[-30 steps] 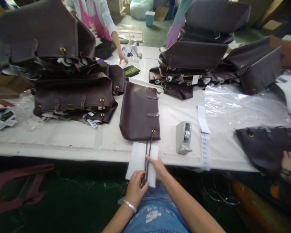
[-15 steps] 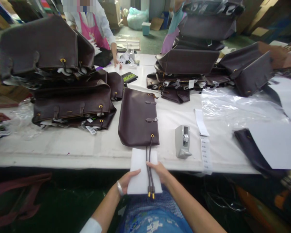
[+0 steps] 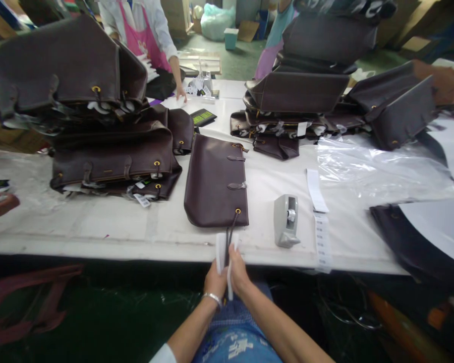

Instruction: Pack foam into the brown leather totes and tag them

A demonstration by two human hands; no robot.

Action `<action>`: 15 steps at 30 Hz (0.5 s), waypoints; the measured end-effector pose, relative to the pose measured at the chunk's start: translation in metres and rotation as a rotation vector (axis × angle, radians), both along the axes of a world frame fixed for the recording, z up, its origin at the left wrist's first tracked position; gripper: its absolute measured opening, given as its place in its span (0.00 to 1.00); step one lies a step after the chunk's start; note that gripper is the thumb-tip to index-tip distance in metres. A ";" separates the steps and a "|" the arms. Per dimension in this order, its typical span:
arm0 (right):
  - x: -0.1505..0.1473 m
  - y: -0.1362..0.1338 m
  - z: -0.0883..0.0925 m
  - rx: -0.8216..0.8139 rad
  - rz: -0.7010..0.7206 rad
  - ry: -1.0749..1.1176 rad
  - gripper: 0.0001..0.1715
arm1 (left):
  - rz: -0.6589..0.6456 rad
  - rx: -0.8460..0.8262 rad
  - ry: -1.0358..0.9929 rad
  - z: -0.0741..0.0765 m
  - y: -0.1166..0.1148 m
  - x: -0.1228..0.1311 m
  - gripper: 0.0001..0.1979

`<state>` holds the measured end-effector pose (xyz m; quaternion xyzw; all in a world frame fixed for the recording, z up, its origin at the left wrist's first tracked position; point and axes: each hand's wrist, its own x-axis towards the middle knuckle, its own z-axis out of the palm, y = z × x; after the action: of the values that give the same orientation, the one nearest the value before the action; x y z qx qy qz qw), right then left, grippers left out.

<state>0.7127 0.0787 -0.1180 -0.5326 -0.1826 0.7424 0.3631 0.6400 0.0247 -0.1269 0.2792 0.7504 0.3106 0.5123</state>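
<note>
A dark brown leather bag [image 3: 215, 181] lies flat on the white table, its drawstring cords [image 3: 230, 234] running from a gold eyelet toward me. Just off the table's front edge, a white foam sheet [image 3: 221, 252] is folded around those cords. My left hand [image 3: 215, 280] is closed on the sheet's left half, with a silver bracelet at the wrist. On the other side, my right hand [image 3: 237, 269] presses the right half inward, thumb up. Most of the cords' lower length is hidden between the folded halves and my hands.
A grey tape dispenser [image 3: 286, 222] and a label strip [image 3: 321, 242] sit right of the bag. Stacked brown bags [image 3: 111, 156] stand left, more bags [image 3: 298, 93] at the back right. Clear plastic [image 3: 382, 166] covers the right side. Another person's hand [image 3: 179, 93] reaches in across the table.
The foam sheet, flat beneath the cords before, is now folded up around them. My hands have come together from its two sides. At the far left, another person's hand has moved further into view.
</note>
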 end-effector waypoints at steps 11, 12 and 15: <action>0.013 -0.009 0.002 0.123 0.039 -0.021 0.25 | -0.013 0.041 0.014 0.023 0.005 -0.011 0.17; 0.011 -0.009 0.001 0.166 0.030 -0.109 0.25 | -0.044 0.024 0.036 0.024 0.004 -0.009 0.17; 0.004 -0.008 -0.004 0.253 0.027 -0.295 0.24 | -0.082 -0.032 0.058 0.024 0.001 -0.001 0.20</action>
<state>0.7163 0.0710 -0.1225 -0.5833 -0.3330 0.6321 0.3864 0.6387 0.0260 -0.1027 0.3103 0.7577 0.2690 0.5072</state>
